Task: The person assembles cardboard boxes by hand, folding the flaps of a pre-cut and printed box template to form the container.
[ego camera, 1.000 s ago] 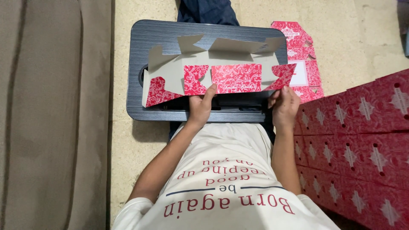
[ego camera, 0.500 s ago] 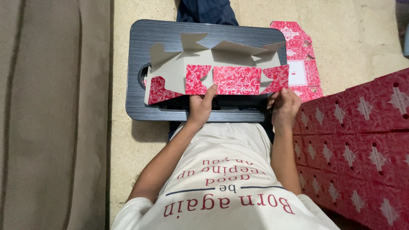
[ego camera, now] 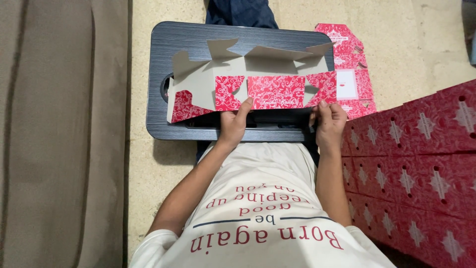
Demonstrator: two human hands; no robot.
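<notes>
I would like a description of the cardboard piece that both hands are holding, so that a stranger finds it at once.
Start at the dark lap tray on the pale floor. Across it lies an unfolded box blank, held at its near edge by the left hand and the right hand. Unlike the flat red blank on the floor and the red stack on the right, it shows grey inner flaps, partly raised.

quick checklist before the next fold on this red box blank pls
1. Left hand grips the near edge of the flat red-and-grey cardboard box blank: ok.
2. Right hand grips the same edge: ok.
3. Blank rests on the dark ridged lap table: ok.
4. Far flaps stand up, unfolded: ok.
5. Left end overhangs the table edge: not ok.
6. Crease lines: cannot tell.
</notes>
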